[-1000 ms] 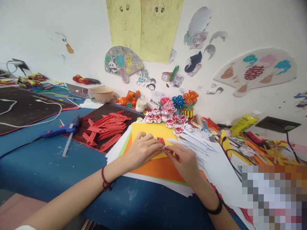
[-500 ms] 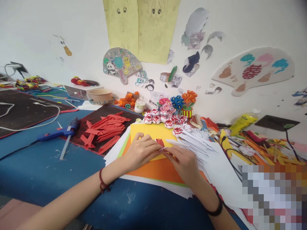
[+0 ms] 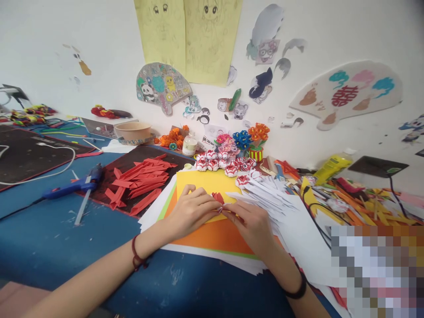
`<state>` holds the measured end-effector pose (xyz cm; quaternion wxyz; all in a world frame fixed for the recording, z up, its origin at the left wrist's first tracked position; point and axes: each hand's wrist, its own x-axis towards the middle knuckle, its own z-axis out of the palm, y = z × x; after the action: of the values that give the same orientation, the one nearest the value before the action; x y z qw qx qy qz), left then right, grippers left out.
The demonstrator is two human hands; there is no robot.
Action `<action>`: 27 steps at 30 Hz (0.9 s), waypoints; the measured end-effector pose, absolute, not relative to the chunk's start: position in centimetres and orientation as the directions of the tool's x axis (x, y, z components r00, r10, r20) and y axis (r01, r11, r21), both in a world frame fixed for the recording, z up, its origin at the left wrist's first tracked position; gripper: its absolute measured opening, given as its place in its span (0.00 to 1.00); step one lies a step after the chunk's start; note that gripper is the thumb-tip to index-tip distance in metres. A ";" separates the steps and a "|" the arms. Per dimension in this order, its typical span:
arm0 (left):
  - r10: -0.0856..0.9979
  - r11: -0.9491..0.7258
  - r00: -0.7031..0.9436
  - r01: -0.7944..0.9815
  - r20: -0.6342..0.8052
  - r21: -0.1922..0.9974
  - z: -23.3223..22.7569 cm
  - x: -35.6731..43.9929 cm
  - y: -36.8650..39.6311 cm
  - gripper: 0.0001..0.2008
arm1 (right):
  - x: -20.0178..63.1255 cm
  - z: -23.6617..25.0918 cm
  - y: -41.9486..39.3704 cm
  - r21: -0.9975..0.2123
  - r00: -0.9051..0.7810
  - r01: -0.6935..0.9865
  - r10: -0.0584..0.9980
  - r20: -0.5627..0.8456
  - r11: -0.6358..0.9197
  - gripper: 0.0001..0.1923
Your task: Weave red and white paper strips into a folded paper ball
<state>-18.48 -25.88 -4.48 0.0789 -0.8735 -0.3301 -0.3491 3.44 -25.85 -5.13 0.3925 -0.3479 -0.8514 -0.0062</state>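
Note:
Both hands meet over a stack of coloured paper (image 3: pixel 205 238), yellow on top and orange below. My left hand (image 3: pixel 195 207) pinches a small red folded paper piece (image 3: pixel 217 197) from the left. From the other side, the fingertips of my right hand (image 3: pixel 250 221) close on the same piece; its lower part is hidden by the fingers. Beyond the hands sit several red-and-white folded paper flowers (image 3: pixel 231 169). White folded paper strips (image 3: pixel 270 196) lie beside my right hand. A pile of red folded paper strips (image 3: pixel 142 179) rests on a dark mat to the left.
A blue glue gun (image 3: pixel 73 187) with its cord lies at the left. A beige bowl (image 3: pixel 134 132), a small bottle (image 3: pixel 189 145) and a striped flower pot (image 3: pixel 256 153) stand along the wall. Paper scraps and a yellow bottle (image 3: pixel 333 167) crowd the right side.
The view has shifted slightly, so the scene sits a little further left and higher. Both hands keep their pinch on the red paper piece, with hardly any movement.

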 end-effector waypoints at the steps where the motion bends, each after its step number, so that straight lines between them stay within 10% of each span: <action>1: 0.523 -0.769 0.537 0.632 0.662 0.095 -4.5 -18.5 -25.9 0.08 | 3.4 -5.1 -25.8 -0.260 -0.452 0.597 0.585 0.674 0.759 0.08; 27: 0.500 -0.797 0.535 0.592 0.681 0.120 -4.8 -18.0 -26.2 0.08 | 2.4 -5.9 -26.3 -0.166 -0.395 0.650 0.516 0.760 0.742 0.07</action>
<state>-17.98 -26.16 -4.79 0.0629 -0.8739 -0.3126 -0.3670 2.43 -26.30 -5.86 0.4236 -0.3505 -0.8315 -0.0789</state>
